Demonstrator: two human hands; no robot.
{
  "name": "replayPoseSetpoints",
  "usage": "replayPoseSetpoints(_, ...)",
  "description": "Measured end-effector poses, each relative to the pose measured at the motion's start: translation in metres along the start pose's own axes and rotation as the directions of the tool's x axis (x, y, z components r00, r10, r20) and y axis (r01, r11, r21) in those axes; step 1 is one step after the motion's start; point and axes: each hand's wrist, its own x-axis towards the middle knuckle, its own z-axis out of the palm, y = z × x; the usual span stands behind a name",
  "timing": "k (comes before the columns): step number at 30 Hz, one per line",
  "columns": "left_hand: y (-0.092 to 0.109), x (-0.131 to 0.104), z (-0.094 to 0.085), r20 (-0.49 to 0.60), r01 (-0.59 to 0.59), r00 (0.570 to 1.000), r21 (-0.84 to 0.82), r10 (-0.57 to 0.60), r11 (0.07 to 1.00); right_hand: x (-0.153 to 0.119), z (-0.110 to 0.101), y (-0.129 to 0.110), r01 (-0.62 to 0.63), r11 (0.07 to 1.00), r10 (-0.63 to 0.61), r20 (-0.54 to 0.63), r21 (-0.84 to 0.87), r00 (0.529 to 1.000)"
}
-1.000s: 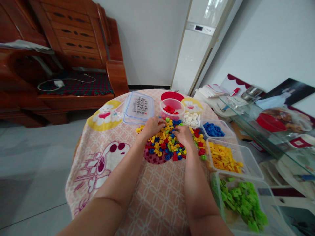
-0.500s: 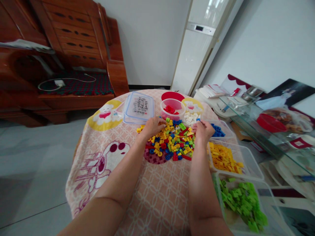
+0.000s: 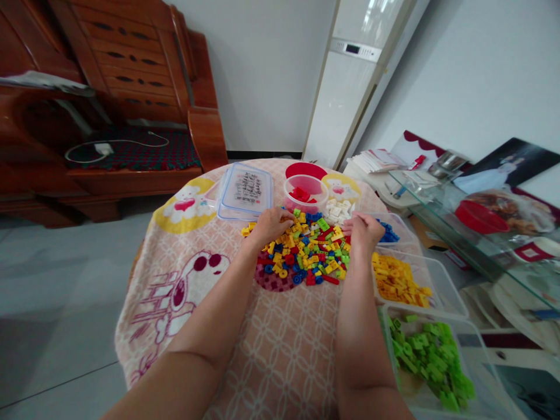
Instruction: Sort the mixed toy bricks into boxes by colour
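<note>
A mixed heap of toy building bricks (image 3: pixel 306 251) in yellow, red, green and blue lies on the cloth between my arms. My left hand (image 3: pixel 273 224) rests at the heap's far left side, fingers curled inward; whatever they hold is hidden. Over the heap's right edge, my right hand (image 3: pixel 365 228) has its fingers pinched together, and their contents are out of sight. Beside it sits a clear box of blue bricks (image 3: pixel 388 232). White bricks (image 3: pixel 339 211) form a small pile just beyond its fingertips. A round pink-rimmed tub (image 3: pixel 306 203) contains red bricks (image 3: pixel 301 194).
Nearer on the right stand clear boxes of yellow bricks (image 3: pixel 400 280) and green bricks (image 3: pixel 433 356). A lidded plastic box (image 3: pixel 245 189) and a red round lid (image 3: pixel 305 170) lie at the back. A glass shelf (image 3: pixel 472 245) adjoins the table's right side.
My right hand has shifted slightly right and turned toward the blue bricks' box. The blue brick seen at its fingertips before no longer shows. My left hand stays almost still.
</note>
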Motion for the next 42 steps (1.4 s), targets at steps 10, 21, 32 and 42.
replayPoseSetpoints(10, 0.001, 0.001, 0.0, 0.001, -0.005, 1.0, 0.001, 0.005, 1.0, -0.038, 0.015, -0.025, 0.013, 0.908, 0.321, 0.717, -0.418, 0.619)
replayPoseSetpoints(21, -0.001, 0.001, 0.001, 0.004, -0.007, 1.0, 0.007, 0.007, 1.0, -0.04, 0.021, -0.019, 0.067, 0.908, 0.288, 0.734, -0.413, 0.614)
replayPoseSetpoints(32, -0.002, 0.002, 0.001, 0.011, -0.001, 1.0, 0.027, 0.001, 1.0, -0.015, 0.01, -0.017, -0.263, 0.953, 0.215, 0.281, 0.147, 0.935)
replayPoseSetpoints(42, -0.005, 0.002, -0.002, 0.007, -0.018, 1.0, 0.011, 0.018, 1.0, 0.012, -0.015, -0.004, -0.078, 0.931, 0.215, -0.364, 0.357, 0.906)
